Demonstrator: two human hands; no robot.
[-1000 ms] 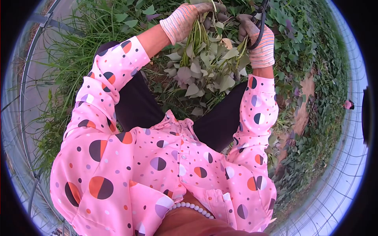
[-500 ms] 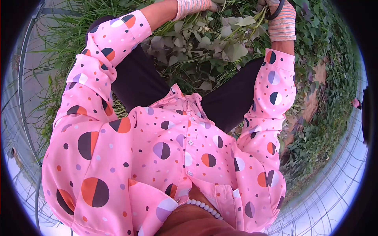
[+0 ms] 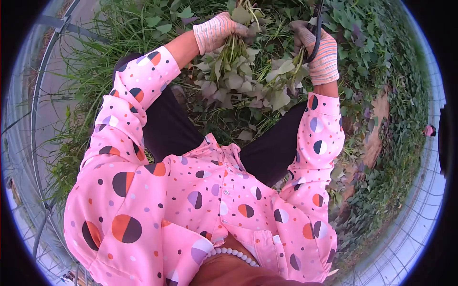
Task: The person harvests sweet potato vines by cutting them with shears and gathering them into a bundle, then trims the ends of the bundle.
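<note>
My left hand (image 3: 229, 31), in a striped glove with grey fingers, is closed round a bunch of leafy vine stems (image 3: 232, 50). Its leaves (image 3: 234, 78) hang down, pale undersides showing. My right hand (image 3: 312, 45), gloved alike, has its fingers closed at the top of another bunch of leafy vine stems (image 3: 286, 69). A thin black curved piece (image 3: 317, 40) runs along the right hand's palm and up past the upper edge of the view; I cannot make out what it belongs to. The hands are apart, above the plants in front of my legs.
Dense green vines (image 3: 400, 95) cover the ground on the right, with a strip of bare soil (image 3: 377, 128). Tall grass (image 3: 90, 66) grows at the left beside a metal frame (image 3: 36, 109) and a grey path (image 3: 52, 81). My dark-trousered legs (image 3: 167, 119) are spread around the plants.
Both hands now show lower in the view, nearer my body. The left hand, cut off by the upper edge before, is now fully visible with its bunch of stems.
</note>
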